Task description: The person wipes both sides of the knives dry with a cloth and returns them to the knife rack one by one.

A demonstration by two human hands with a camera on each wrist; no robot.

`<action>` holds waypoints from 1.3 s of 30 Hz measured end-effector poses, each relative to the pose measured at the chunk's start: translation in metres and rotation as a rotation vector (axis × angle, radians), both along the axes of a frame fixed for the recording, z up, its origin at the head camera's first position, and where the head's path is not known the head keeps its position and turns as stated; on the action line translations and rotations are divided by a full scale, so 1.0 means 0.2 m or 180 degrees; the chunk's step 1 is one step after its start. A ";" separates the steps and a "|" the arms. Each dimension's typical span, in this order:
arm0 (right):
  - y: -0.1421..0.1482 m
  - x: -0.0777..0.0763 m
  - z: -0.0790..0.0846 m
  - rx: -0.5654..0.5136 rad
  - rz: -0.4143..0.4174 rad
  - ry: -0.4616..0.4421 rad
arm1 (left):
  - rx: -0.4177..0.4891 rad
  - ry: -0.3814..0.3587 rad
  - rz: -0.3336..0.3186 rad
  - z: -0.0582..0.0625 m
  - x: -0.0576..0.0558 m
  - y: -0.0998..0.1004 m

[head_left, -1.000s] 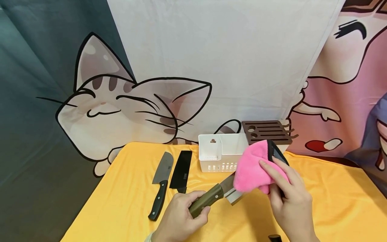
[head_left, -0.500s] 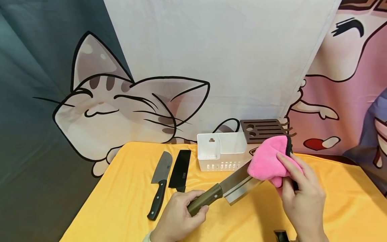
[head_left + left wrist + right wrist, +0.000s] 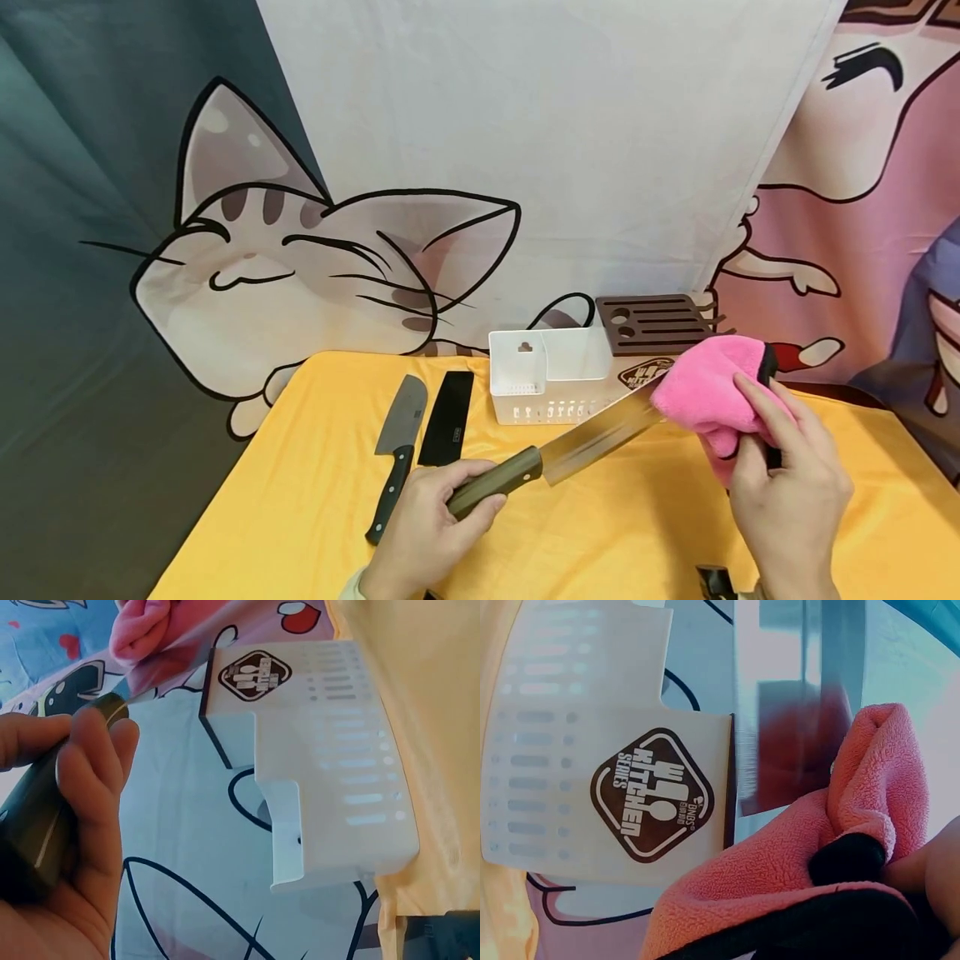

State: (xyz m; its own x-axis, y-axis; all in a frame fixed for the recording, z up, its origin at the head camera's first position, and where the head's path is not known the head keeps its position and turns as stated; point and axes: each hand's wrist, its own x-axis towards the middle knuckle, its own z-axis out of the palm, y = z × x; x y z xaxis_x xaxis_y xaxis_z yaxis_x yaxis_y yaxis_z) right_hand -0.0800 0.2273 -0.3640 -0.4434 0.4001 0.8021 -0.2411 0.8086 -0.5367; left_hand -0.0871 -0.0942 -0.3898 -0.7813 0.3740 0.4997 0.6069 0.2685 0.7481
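Observation:
My left hand [image 3: 438, 521] grips the olive-green handle [image 3: 498, 482] of a broad kitchen knife, its blade [image 3: 596, 437] slanting up to the right above the table. A bright pink plush cloth [image 3: 712, 392] with black edging covers the far end of the blade. My right hand [image 3: 791, 483] pinches this cloth, thumb below and fingers on top. From the right wrist, the shiny blade [image 3: 802, 697] runs down to the folded cloth [image 3: 765, 862] and reflects it. The left wrist view has my fingers curled round the handle [image 3: 37, 817].
A black-handled knife [image 3: 401, 433] lies on the yellow tablecloth [image 3: 300, 500], beside a flat black blade-shaped piece [image 3: 448, 417]. Behind the held blade stands a white perforated holder [image 3: 551, 392] with a brown slotted top [image 3: 660, 325]. A cartoon-print curtain [image 3: 600, 167] hangs at the back.
My right hand has slid the pink cloth up and right along the blade, uncovering more of it. My left hand has shifted slightly left and tilted the knife, so its blade face now looks golden.

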 end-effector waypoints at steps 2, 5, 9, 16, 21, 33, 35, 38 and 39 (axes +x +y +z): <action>0.00 0.00 0.00 -0.0012 -0.0026 0.0010 | 0.0045 -0.0093 -0.0059 0.00 0.00 0.00; 0.01 0.01 0.00 -0.0033 -0.0059 0.0009 | 0.0058 -0.0034 -0.0086 0.00 0.00 0.00; 0.01 0.01 0.01 -0.0052 -0.0095 -0.0003 | 0.0020 0.0202 0.0062 0.00 -0.01 0.00; 0.01 0.01 0.01 -0.0088 -0.0097 -0.0040 | 0.0076 0.0386 0.0216 0.00 -0.01 0.00; 0.01 0.01 0.01 -0.0089 -0.0103 -0.0029 | 0.0265 0.0441 0.0161 0.00 -0.01 -0.01; 0.02 0.01 -0.01 0.0046 0.0058 -0.0246 | 0.0958 0.0109 0.0115 0.02 0.01 -0.03; 0.02 0.01 -0.01 0.0068 0.0072 -0.0326 | 0.1058 0.0038 0.0094 0.03 0.01 -0.03; 0.02 0.02 -0.01 0.0070 0.0057 -0.0367 | 0.1073 0.0079 0.0117 0.05 0.00 -0.03; 0.03 0.02 0.00 0.0069 0.0053 -0.0364 | 0.1067 0.0122 0.0133 0.06 -0.01 -0.03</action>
